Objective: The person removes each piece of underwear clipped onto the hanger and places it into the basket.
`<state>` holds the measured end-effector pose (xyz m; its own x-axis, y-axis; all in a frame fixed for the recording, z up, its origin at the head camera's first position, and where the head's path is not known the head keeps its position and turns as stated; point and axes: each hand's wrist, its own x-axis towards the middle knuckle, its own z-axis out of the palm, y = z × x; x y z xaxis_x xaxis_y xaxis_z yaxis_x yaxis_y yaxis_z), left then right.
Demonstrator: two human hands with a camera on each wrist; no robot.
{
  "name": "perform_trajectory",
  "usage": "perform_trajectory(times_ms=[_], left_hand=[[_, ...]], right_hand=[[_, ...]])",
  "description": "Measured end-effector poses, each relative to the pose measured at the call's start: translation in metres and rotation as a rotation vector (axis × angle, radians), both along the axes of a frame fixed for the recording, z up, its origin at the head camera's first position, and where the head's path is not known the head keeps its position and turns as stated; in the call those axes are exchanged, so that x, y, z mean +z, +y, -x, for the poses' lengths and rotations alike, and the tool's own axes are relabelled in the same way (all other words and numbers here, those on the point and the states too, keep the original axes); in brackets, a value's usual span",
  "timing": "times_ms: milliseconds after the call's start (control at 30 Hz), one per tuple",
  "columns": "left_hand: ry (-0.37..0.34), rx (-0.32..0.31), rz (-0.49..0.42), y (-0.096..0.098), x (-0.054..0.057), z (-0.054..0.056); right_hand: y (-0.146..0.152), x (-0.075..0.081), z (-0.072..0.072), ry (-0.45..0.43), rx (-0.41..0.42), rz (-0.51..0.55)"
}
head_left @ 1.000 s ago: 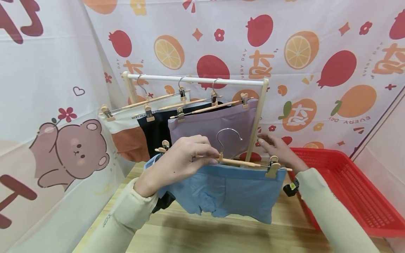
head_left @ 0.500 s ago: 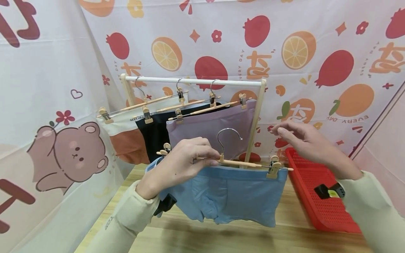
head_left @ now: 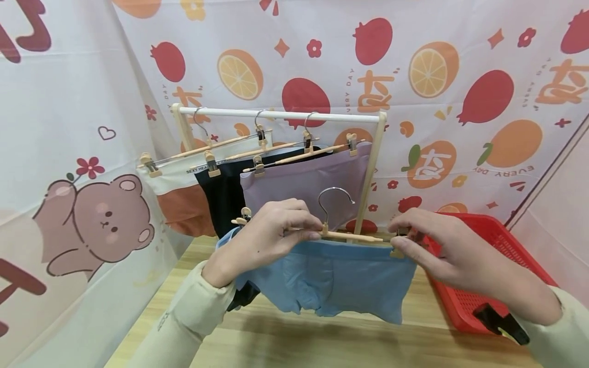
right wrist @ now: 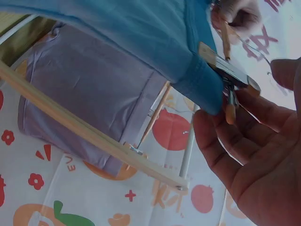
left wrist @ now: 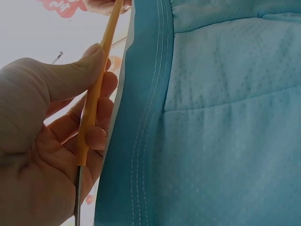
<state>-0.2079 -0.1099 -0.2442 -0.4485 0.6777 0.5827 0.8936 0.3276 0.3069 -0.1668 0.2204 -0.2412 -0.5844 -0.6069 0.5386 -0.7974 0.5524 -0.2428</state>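
Note:
My left hand [head_left: 271,240] grips the wooden bar of a clip hanger [head_left: 352,236] beside the base of its metal hook. Light-blue boxer briefs [head_left: 354,276] hang by their waistband from this hanger. In the left wrist view, the thumb and curled fingers [left wrist: 96,136] wrap the bar, and the blue waistband hangs next to them. My right hand [head_left: 442,250] is at the hanger's right end, around its clip. The right wrist view shows the clip [right wrist: 228,70] on the waistband corner, fingertips [right wrist: 202,120] right at it and the thumb a little apart.
Behind stands a small rack with a white rail [head_left: 280,115]. Purple boxer briefs [head_left: 299,189], a black pair [head_left: 225,189] and a white-and-orange pair [head_left: 181,204] hang there on clip hangers. A red basket [head_left: 465,312] stands right on the wooden table [head_left: 294,342]. Printed cloth surrounds the table.
My right hand moved away from the hanger's right end to the right and upward, then came back to the clip there. My left hand keeps holding the hanger in nearly the same place.

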Motion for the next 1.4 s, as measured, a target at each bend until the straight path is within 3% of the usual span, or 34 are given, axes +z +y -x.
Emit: perform_trajectory(times_ms=[500, 833, 1400], left_hand=[[-0.030, -0.003, -0.010, 0.006, -0.006, 0.004], [-0.041, -0.001, -0.010, 0.008, -0.010, 0.007], [-0.048, -0.030, -0.033, 0.014, -0.013, 0.011]], right_hand=[[0.004, -0.013, -0.001, 0.030, -0.111, -0.014], [0.007, -0.016, 0.000, -0.004, -0.176, 0.003], [0.009, -0.018, -0.003, 0.114, -0.211, 0.034]])
